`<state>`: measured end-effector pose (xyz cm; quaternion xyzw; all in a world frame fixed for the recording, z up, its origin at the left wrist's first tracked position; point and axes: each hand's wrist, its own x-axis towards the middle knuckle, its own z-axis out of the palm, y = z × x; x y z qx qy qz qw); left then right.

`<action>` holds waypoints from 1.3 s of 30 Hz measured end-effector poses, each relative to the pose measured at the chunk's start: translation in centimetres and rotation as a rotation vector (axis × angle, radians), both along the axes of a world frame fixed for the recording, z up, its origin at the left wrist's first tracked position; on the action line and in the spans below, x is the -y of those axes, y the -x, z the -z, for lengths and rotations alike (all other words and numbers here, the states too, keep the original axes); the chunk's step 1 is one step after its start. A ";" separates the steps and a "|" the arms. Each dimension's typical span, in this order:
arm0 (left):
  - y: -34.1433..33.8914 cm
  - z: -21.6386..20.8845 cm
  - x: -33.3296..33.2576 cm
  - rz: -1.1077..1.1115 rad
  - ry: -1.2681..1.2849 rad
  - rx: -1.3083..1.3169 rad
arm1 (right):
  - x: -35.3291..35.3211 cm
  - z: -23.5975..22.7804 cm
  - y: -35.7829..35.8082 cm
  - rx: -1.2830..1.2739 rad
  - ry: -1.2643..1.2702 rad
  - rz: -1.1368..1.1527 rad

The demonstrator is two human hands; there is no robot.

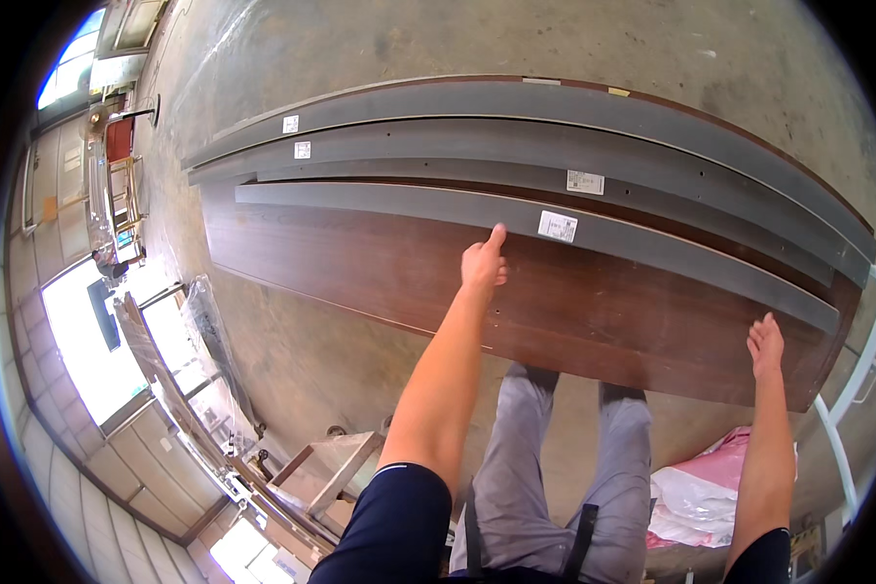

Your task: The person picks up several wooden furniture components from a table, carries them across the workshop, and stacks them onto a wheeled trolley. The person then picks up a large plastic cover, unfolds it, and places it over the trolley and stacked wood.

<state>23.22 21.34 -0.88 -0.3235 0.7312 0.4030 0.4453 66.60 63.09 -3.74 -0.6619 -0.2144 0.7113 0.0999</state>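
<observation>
Over concrete floor (457, 39), left hand (484, 265) and right hand (766, 345) curl narrowly near a grey strip (380, 201), contact unclear.

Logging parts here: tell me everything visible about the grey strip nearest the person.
The grey strip is long and narrow, bowed in this lens, with a smooth, matte-looking face; material uncertain. A white label sits near its middle, and a pale line follows its far edge. It runs lengthwise over the brown panel. The left hand and right hand are at its near edge, grip unclear.
</observation>
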 end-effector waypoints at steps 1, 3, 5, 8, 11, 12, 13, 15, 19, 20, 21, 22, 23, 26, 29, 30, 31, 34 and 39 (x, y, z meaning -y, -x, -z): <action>0.2 0.2 1.1 0.000 -0.001 0.000 | 0.3 0.5 -1.2 0.215 -0.019 -0.108; 0.6 0.6 3.3 -0.179 0.069 -0.059 | 1.9 -0.3 0.4 0.428 -0.013 -0.171; 1.6 1.3 3.8 -0.360 -0.037 -0.220 | 4.5 -2.2 4.6 0.276 0.011 -0.137; 4.1 1.5 1.4 -0.705 -0.313 -0.415 | 4.7 -1.8 8.8 0.038 0.050 -0.049; 4.2 0.8 -0.2 -0.768 -0.487 -0.415 | 4.1 -1.4 10.3 -0.255 -0.035 0.153; 3.6 0.3 0.0 -0.777 -0.488 -0.412 | 5.1 -2.1 10.5 -0.253 -0.039 0.145; 3.5 -0.3 0.7 -0.675 -0.471 -0.406 | 6.7 -2.6 10.5 -0.228 -0.045 0.103; 2.8 -1.6 1.8 -0.435 -0.407 -0.401 | 9.3 -3.7 7.6 -0.192 0.025 -0.014; -4.1 -5.9 5.4 0.169 -0.250 -0.433 | 18.4 -7.6 1.6 -0.046 0.081 -0.218; -7.2 -7.3 7.6 0.274 -0.213 -0.397 | 21.1 -9.8 1.0 -0.115 0.097 -0.360; -10.7 -9.0 10.0 0.357 -0.210 -0.331 | 23.4 -11.0 -0.7 -0.068 0.114 -0.470; -14.7 -10.6 12.9 0.421 -0.210 -0.260 | 25.7 -12.9 -1.5 -0.053 0.162 -0.540; -18.7 -12.3 16.1 0.455 -0.209 -0.180 | 28.3 -15.9 -1.1 0.032 0.174 -0.698; -28.7 -17.8 23.9 0.468 -0.101 -0.134 | 31.8 -17.9 -1.2 0.218 0.098 -0.912; -34.9 -24.2 30.9 0.189 0.078 -0.191 | 32.0 -20.4 3.7 0.129 0.117 -1.147; -37.4 -25.4 33.6 0.023 0.142 -0.192 | 32.4 -20.5 5.7 0.083 0.102 -1.216; -40.3 -26.3 36.5 -0.147 0.204 -0.188 | 32.7 -20.0 7.8 0.040 0.051 -1.278; -49.0 -25.6 42.3 -0.532 0.461 -0.318 | 31.0 -18.3 13.5 -0.167 0.051 -1.342; -68.1 -29.0 43.5 -0.619 0.502 -0.004 | 38.1 -25.6 13.3 0.044 -0.160 -1.653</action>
